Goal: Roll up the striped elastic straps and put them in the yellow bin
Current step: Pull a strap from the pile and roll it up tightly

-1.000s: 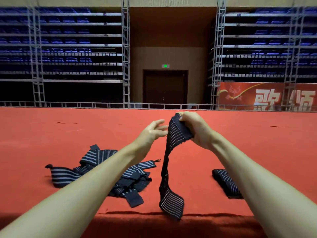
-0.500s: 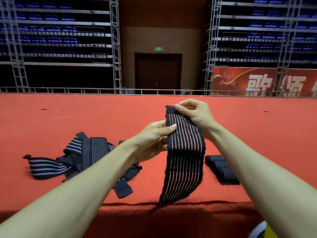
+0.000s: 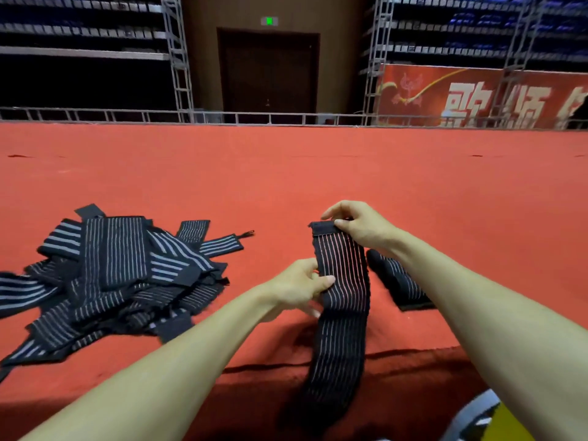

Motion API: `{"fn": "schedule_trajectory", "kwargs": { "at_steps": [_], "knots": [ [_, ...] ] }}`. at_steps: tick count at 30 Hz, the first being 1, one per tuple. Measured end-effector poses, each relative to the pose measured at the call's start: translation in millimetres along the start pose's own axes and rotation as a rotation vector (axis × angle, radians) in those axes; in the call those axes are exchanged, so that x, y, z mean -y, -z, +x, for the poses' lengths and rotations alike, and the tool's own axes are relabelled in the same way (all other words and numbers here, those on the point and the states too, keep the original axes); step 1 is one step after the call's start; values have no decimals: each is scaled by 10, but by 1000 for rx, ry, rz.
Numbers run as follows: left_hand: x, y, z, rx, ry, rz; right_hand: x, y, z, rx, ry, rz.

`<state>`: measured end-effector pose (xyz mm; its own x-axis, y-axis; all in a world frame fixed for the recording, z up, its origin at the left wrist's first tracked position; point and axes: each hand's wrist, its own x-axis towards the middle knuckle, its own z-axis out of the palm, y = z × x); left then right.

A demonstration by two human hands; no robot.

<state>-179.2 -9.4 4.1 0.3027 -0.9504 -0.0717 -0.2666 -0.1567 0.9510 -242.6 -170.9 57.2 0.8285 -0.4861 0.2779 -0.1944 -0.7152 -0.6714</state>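
Observation:
A dark striped elastic strap (image 3: 342,300) hangs flat over the front edge of the red carpeted stage. My right hand (image 3: 358,226) pinches its top end. Lower down, my left hand (image 3: 302,286) grips its left edge between thumb and fingers. A pile of several loose striped straps (image 3: 121,275) lies on the carpet to the left. A rolled strap (image 3: 397,280) rests on the carpet behind my right forearm. A corner of the yellow bin (image 3: 509,423) shows at the bottom right.
The red carpeted stage (image 3: 286,173) stretches far ahead to a metal railing (image 3: 270,117). Its front edge drops off just below my hands. Scaffold towers, seating tiers and a red banner (image 3: 477,97) stand beyond.
The view has tilted downward. Both hands have lowered the strap toward the carpet, with my left hand now gripping its left edge further down. More of the yellow bin shows at the bottom right.

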Motion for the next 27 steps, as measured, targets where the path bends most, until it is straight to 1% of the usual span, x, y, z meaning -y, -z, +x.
{"fn": "schedule_trajectory", "kwargs": {
  "at_steps": [3,6,7,10,12,14,16,18,21,24,25,27],
  "knots": [
    [62,-75,231,0,-34,-23,-192,-19,93,-55,-34,-4],
    [191,-22,401,-94,-51,-4,-390,-148,211,-125,-66,7],
    [269,39,440,-150,-53,62,-452,-201,239,-150,-86,-19],
    [586,239,535,-315,-6,392,-619,-408,332,-208,-165,-104],
    [790,289,525,-368,17,556,-681,-571,360,-188,-193,-73],
    [934,252,483,-391,-20,635,-740,-734,376,-179,-218,-66],
    [989,236,474,-418,-83,613,-789,-849,374,-185,-254,-79],
    [1005,252,485,-434,-104,523,-841,-924,351,-179,-302,-82],
    [998,260,461,-452,-95,423,-814,-983,292,-215,-329,-117],
    [950,312,312,-451,-68,261,-683,-1054,278,-266,-293,-128],
    [938,373,229,-446,-80,263,-613,-1096,279,-263,-276,-126],
    [958,563,25,-454,-119,379,-458,-1226,283,-230,-230,-109]
  ]
}}
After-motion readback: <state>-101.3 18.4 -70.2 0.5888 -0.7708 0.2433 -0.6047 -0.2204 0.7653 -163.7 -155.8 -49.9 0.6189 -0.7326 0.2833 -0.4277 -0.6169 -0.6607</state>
